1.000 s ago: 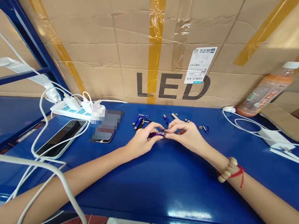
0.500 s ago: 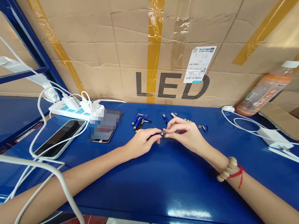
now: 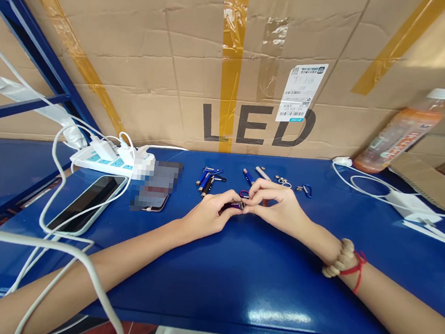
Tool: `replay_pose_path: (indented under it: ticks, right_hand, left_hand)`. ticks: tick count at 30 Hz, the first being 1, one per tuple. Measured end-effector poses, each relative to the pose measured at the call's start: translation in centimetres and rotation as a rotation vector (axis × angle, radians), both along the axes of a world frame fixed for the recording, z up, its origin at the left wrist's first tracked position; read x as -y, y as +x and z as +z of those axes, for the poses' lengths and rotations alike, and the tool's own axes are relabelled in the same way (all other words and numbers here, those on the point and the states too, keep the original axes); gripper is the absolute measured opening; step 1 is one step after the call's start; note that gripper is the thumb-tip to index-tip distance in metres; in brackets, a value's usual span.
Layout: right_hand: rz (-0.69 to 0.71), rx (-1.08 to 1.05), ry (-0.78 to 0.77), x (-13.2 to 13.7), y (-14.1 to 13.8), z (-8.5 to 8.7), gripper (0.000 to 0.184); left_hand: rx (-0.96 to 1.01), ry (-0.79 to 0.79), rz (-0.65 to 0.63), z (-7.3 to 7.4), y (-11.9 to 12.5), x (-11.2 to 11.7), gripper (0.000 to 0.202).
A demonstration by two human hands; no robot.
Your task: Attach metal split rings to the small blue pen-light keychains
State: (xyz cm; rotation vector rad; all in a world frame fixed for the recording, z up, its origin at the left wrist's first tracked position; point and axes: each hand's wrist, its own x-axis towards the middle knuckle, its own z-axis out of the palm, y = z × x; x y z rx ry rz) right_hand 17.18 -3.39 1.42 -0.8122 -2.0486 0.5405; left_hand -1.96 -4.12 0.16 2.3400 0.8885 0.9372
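Note:
Above the blue tabletop [image 3: 195,285] my two hands meet at the fingertips. My left hand [image 3: 207,214] is closed round a small dark purple tube [image 3: 236,205] with a silvery end, most of it hidden by the fingers. My right hand [image 3: 282,204] pinches at that end, thumb and forefinger together. A purple carabiner clip [image 3: 244,194] shows between the hands; how it joins the tube I cannot tell. Left of them lies a bunch of blue and black tubes [image 3: 207,181] with metal ends. Beyond the right fingers are a blue tube [image 3: 248,176] and a silvery tube [image 3: 262,174].
Small metal rings [image 3: 283,181] and a blue carabiner [image 3: 307,191] lie to the right. Two phones [image 3: 89,204], a power strip [image 3: 118,165] and loose white cables crowd the left. A bottle [image 3: 405,132] and a charger [image 3: 410,203] are at right. A large carton [image 3: 185,58] stands behind.
The right fingers have shifted slightly at the tube's end, and the purple clip and silvery end now show more. The view has tilted a little.

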Motion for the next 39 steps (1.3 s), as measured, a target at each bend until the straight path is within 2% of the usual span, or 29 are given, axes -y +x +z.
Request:
replay_pose_path:
  ticks: [8,14,17,22,27,35,39]
  right_hand:
    - [-0.111,-0.041,0.012,1.0,-1.1,-0.1,0.035]
    - [-0.227,0.022,-0.034,1.2,-1.3,-0.1,0.035]
    - [-0.218,0.055,-0.059,0.8,-1.0,-0.2,0.034]
    - [-0.124,0.073,-0.07,0.2,-0.4,-0.3,0.032]
    - [-0.113,0.067,-0.058,0.1,-0.3,0.0,0.032]
    - [-0.183,0.166,0.021,-0.3,0.1,0.0,0.032]
    - [-0.325,0.361,0.101,-0.4,0.6,0.5,0.032]
  left_hand:
    - [-0.024,0.146,0.073,-0.5,0.2,0.2,0.01]
    - [-0.044,0.19,0.151,-0.7,0.4,0.1,0.015]
    - [-0.034,0.167,0.181,-0.7,0.4,0.0,0.013]
    - [0.008,0.115,0.198,-0.6,0.5,-0.2,0.007]
    - [0.038,0.079,0.195,-0.5,0.5,-0.3,0.005]
    - [0.076,-0.001,0.21,-0.1,0.7,-0.4,0.004]
    - [0.1,-0.046,0.223,0.0,0.7,-0.5,0.009]
